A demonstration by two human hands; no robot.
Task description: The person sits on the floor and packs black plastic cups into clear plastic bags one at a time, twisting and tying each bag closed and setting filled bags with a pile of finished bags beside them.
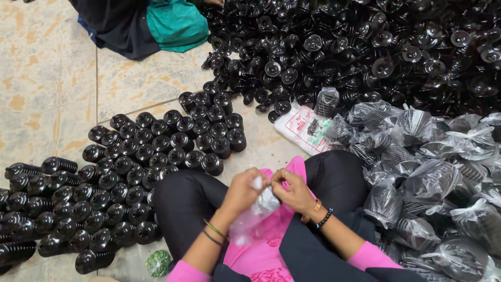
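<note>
Pinching shut the neck of a thin clear plastic bag (255, 211) over the lap, left hand (242, 190) and right hand (293, 190) both clenched on it; bagged black ribbed pieces (428, 183) heaped right, loose glossy black ribbed caps (156, 149) waiting left on tiled floor (47, 78).

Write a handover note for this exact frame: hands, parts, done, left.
Left hand and right hand: both pinch the mouth of a clear plastic bag over the lap; contents unclear.
Done: bagged black parts piled on the right.
Left: loose black ribbed parts standing in rows on the floor to the left; big loose heap ahead.
Another person's clothing shows at the top.
</note>
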